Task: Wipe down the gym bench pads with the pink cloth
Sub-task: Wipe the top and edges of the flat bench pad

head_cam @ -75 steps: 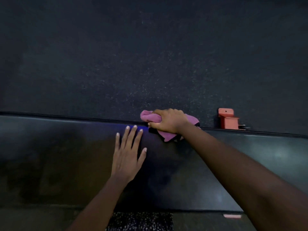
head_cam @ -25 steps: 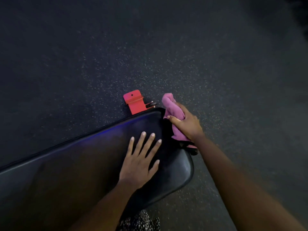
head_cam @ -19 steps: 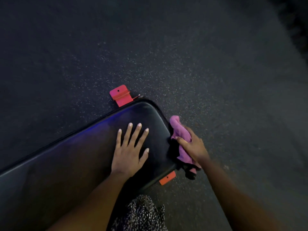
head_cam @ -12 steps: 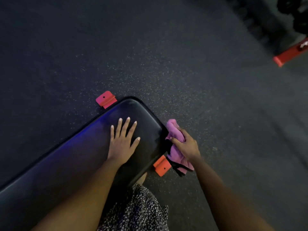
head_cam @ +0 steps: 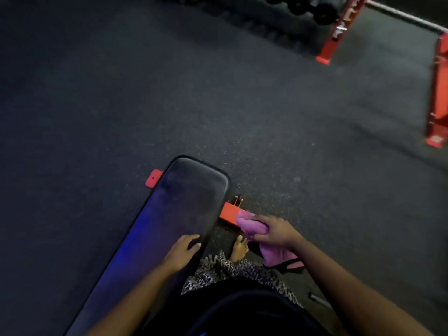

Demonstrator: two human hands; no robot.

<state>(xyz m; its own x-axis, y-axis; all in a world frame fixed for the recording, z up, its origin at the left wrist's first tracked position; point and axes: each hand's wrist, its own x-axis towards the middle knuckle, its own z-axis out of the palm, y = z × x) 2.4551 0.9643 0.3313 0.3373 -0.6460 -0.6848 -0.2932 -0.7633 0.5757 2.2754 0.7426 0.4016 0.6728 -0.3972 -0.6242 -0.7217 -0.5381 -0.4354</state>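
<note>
Head view, dim light, some blur. We see the pad [head_cam: 184,214] running from lower left up to its rounded end near centre, dark and glossy with a bluish sheen along its left side.

Left hand [head_cam: 180,253] rests on the pad's right edge, near the end — fingers curled loosely over the edge, holding nothing.

Right hand [head_cam: 276,230] is off the pad, to its right, above the floor [head_cam: 218,93]. It is closed around the cloth [head_cam: 252,224]: a bunched part sticks out past the knuckles toward the pad, and a longer part hangs below the palm. The cloth does not touch the pad; it sits just over the red bracket [head_cam: 229,213] that juts from under the pad's right side. Whether cloth and bracket touch, we cannot tell.

A second red tab [head_cam: 153,178] shows at the pad's left side near the end. A bare foot [head_cam: 238,249] stands on the floor between pad and right hand, with patterned fabric [head_cam: 232,270] below it.

Far right — red frames [head_cam: 438,93], blurred.
</note>
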